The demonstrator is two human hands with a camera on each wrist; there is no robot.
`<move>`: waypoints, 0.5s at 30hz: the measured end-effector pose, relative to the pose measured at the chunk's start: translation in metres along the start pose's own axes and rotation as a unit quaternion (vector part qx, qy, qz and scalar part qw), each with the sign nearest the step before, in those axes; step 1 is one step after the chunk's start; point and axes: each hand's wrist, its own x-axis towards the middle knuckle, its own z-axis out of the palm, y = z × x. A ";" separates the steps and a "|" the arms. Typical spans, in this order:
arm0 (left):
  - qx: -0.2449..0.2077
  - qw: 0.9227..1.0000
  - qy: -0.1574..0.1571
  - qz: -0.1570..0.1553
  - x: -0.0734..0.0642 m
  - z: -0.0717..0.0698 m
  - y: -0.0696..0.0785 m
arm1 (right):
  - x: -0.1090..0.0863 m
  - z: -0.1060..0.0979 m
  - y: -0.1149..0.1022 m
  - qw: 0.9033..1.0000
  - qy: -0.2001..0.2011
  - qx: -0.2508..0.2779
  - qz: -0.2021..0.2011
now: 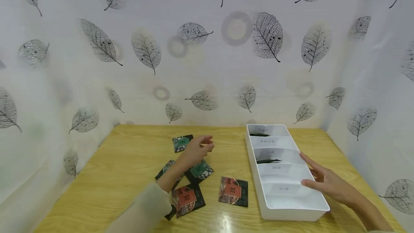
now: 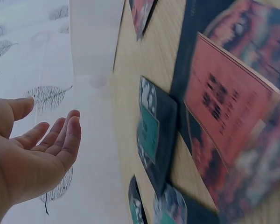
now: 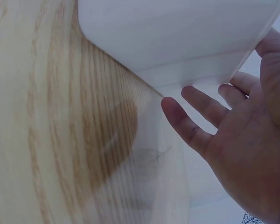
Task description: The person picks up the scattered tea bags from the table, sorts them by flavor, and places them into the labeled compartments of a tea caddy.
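My left hand (image 1: 196, 151) is held over the table with its fingers loosely bent and nothing in them. It is close beside a square dark packet with a green label (image 1: 182, 142). Under and near the forearm lie more green-labelled packets (image 1: 201, 170) and a red-labelled packet (image 1: 189, 199), which looms large in the left wrist view. Another red-labelled packet (image 1: 233, 191) lies apart, nearer the box. My right hand (image 1: 328, 182) holds the right side of a long white divided box (image 1: 266, 213), thumb over the rim and fingers along the outer wall.
Dark packets stand in the box's farthest compartment (image 1: 262, 131) and in a middle compartment (image 1: 273, 155). Each compartment bears a small printed label. The wooden table (image 1: 106, 175) is enclosed behind and at the sides by a white leaf-print curtain (image 1: 207, 64).
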 end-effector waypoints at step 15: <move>-0.016 0.999 0.011 -0.037 -0.051 -0.053 -0.018 | 0.000 0.001 0.002 1.000 0.003 0.003 -0.002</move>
